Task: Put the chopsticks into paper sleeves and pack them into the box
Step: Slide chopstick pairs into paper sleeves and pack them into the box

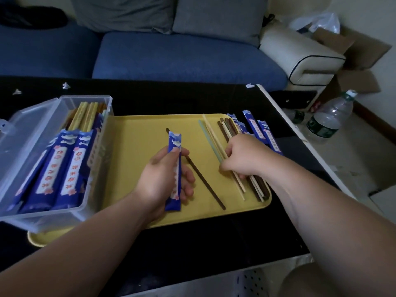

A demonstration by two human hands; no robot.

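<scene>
Left edge of desk (192, 97): clear plastic box (45, 219), lid (25, 118) swung open to the left, sat on left end of yellow tray (137, 142). Inside: packed sleeves (68, 168), blue w/ white strip and red characters, too blurred to read. 3 plain at front, more behind, exact no. can't tell. Long axes near-to-far. Yellowish stick ends (85, 112) showing at box's far end.

Tray centre: L hand (162, 179) closed round 1 blue sleeve (175, 144), same print, unreadable. Long axis near-to-far, one end past the knuckles toward far edge. Also 1 dark brown chopstick (205, 185) on tray, diagonal: far tip by sleeve's far end, near tip toward tray's near-right corner, mid part hidden behind sleeve and fingers.

Right part of tray: loose chopsticks (211, 133), approx 8–10: 1 pale green, several cream, several brown. Roughly parallel, far-to-near, slanting slightly right. R hand (246, 157) on top, fingers curled down round the pale ones; which sticks exactly, can't tell.

Tray's far-right corner, spilling onto desk: empty sleeves (252, 123), approx 4, blue, same white strip, pointing far-to-near.

Past desk's right edge, on floor: 2 plastic bottles (327, 118), green labels, text unreadable.
</scene>
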